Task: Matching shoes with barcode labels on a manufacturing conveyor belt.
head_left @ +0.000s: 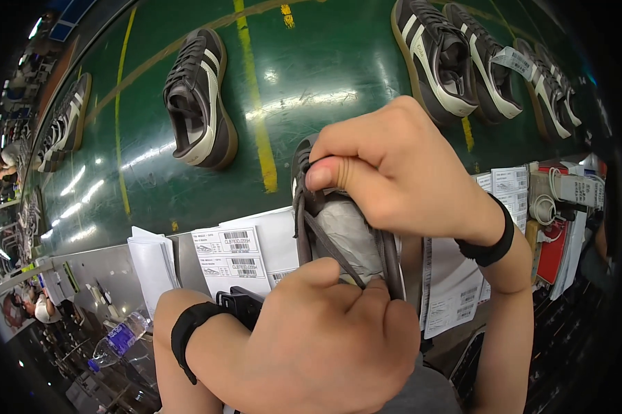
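Observation:
A dark brown sneaker (301, 155) points away from me, its toe largely behind my right hand. Crumpled white paper (349, 238) fills its opening. A loose dark shoelace (325, 241) runs down along the left side of the collar. My right hand (387, 165) pinches thumb against fingers at the top of the shoe's throat; whether lace or tongue sits in that pinch is hidden. Below it, my left hand (332, 338) is closed over the heel end, fingertips at the collar's inner edge. Black bands circle both wrists.
Across the green work surface (325, 69) lie more dark sneakers with white stripes: a single one (199, 100) left of centre and several at right. Sheets of printed labels (232, 259) hang at the near edge. A plastic bottle (121, 338) is lower left; cables (545, 207) hang right.

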Demonstrator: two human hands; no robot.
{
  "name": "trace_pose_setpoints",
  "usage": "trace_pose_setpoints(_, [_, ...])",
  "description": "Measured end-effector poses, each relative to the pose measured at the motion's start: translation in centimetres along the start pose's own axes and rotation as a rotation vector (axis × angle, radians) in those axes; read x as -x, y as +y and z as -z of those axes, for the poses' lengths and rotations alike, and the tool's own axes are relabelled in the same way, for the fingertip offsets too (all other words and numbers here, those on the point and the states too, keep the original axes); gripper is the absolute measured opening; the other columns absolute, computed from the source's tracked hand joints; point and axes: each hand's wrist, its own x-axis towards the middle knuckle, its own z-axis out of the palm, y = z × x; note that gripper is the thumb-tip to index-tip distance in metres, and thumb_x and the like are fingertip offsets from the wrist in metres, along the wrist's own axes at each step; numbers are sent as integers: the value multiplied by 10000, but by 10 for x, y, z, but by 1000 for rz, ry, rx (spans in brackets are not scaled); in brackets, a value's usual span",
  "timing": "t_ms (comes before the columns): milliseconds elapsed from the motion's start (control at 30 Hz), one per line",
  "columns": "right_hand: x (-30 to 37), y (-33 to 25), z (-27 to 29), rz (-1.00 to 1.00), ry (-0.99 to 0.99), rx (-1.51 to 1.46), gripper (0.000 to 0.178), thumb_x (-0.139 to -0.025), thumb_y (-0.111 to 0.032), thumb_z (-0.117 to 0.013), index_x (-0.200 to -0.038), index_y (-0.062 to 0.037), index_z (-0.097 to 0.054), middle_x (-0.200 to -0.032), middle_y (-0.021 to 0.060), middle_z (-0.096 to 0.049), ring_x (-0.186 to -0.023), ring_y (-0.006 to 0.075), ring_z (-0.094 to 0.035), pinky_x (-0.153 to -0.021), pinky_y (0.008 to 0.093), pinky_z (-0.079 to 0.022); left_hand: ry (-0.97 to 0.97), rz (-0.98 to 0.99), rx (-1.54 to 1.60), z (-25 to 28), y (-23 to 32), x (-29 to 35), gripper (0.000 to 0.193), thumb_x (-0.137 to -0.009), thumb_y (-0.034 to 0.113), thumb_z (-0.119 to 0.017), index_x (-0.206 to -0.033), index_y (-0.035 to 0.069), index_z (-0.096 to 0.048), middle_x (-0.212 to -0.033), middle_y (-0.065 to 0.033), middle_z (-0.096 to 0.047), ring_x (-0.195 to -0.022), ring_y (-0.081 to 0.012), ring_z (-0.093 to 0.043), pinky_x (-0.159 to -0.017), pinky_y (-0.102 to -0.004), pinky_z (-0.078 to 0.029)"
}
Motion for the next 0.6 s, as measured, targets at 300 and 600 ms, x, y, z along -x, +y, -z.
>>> trace_pose_setpoints(300, [-7, 33, -8, -392, -107, -527, 268, -865, -192, -707, -715, 27, -679, -496, -62, -449, -429, 33, -319, -398, 258, -254, 69, -23, -10, -7, -3, 5, 283, -585, 230, -759, -598, 76, -522, -702, -134, -668, -429, -128, -517, -448, -281, -284])
trace_pose_setpoints(600, [-1, -5, 8, 263, 137, 371, 118, -655, -46, -758, -719, -10, -666, -599, 91, -579, -539, 218, -577, -489, 304, -420, 156, -7, -95, -25, -3, 12, 134, -628, 150, -589, -660, 34, -532, -832, -250, -660, -596, -181, -526, -590, -307, -377])
